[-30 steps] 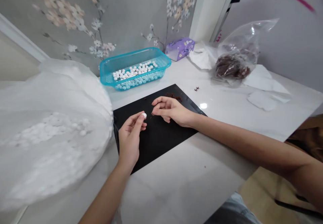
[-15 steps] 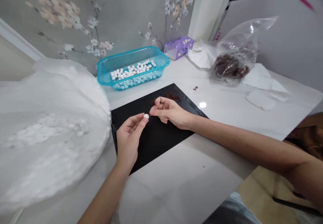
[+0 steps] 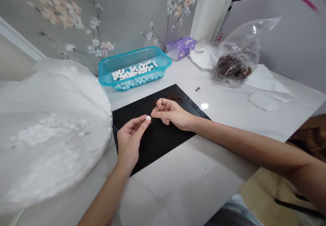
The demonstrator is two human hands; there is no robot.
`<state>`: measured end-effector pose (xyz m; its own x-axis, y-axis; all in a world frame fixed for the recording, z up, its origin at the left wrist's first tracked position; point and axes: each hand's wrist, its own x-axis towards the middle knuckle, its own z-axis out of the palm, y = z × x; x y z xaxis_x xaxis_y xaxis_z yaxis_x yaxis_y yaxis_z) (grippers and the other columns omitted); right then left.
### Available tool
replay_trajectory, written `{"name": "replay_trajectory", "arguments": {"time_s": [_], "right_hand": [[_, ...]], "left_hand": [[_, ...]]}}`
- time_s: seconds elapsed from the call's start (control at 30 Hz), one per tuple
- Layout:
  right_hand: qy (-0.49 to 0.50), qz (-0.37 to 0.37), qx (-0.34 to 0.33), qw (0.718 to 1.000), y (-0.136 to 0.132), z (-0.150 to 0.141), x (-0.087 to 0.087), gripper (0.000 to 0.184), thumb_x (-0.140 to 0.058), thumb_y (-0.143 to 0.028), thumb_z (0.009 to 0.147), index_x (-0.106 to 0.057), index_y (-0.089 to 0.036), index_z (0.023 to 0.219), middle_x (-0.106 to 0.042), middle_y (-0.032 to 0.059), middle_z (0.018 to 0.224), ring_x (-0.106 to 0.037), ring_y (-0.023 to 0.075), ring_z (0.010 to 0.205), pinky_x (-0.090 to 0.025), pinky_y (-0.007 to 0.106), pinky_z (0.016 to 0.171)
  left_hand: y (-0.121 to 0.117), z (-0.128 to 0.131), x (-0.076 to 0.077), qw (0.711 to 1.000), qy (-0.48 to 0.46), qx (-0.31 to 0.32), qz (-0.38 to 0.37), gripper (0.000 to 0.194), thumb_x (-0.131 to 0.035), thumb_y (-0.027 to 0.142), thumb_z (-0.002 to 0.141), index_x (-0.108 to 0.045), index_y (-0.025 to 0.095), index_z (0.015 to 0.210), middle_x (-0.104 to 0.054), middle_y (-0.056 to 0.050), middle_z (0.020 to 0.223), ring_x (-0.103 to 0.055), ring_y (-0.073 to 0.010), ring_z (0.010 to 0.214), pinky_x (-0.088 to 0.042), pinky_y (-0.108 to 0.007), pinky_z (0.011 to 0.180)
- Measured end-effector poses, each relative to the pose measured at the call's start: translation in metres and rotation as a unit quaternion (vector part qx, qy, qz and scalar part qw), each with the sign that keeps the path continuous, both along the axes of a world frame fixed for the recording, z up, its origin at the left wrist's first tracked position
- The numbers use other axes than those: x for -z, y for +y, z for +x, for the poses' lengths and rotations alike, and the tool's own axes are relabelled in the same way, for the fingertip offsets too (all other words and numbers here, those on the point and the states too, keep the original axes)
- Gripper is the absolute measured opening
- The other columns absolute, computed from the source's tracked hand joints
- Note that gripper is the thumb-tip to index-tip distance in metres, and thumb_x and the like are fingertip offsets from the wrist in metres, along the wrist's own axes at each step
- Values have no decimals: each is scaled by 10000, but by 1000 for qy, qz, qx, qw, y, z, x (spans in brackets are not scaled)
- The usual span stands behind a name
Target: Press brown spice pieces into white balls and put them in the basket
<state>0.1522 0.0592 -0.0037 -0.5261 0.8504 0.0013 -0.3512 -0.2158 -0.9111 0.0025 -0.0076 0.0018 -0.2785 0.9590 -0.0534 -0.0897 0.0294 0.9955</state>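
Between thumb and fingertips, my left hand pinches a small white ball above the black board. Just right of the ball, my right hand has its thumb and forefinger pressed together close to it. Whatever those right fingertips hold is too small to make out. Behind the right hand, a scatter of small reddish-brown pieces lies on the board's far part. A blue plastic basket beyond the board holds many similar white balls.
A large translucent white bag full of white balls bulges at the left. At the back stand a purple tissue pack and a clear bag of brown pieces. White paper and one brown anchor-shaped piece lie on the white table.
My hands have come together: the white ball moved slightly right and now almost meets my right fingertips, which have closed into a pinch. The view shifted slightly.
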Motion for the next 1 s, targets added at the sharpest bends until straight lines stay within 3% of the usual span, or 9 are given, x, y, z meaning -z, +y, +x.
{"name": "replay_trajectory", "arguments": {"time_s": [0.33, 1.0], "right_hand": [[-3, -10, -7, 1000, -1, 1, 0, 408, -784, -293, 633, -394, -177, 666, -609, -42, 701, -349, -2, 406, -232, 150, 340], [-20, -26, -62, 998, -1, 4, -7, 430, -802, -297, 604, -393, -175, 656, -579, -65, 693, -309, -25, 341, -291, 131, 280]], "left_hand": [[0, 1, -2, 1000, -1, -14, 4, 212, -795, 267, 615, -740, 198, 808, -745, -38, 851, -681, -173, 860, -525, -317, 869], [-1, 0, 0, 1000, -19, 11, -2, 206, -803, 267, 611, -741, 206, 797, -743, -31, 839, -676, -151, 818, -525, -294, 857]]}}
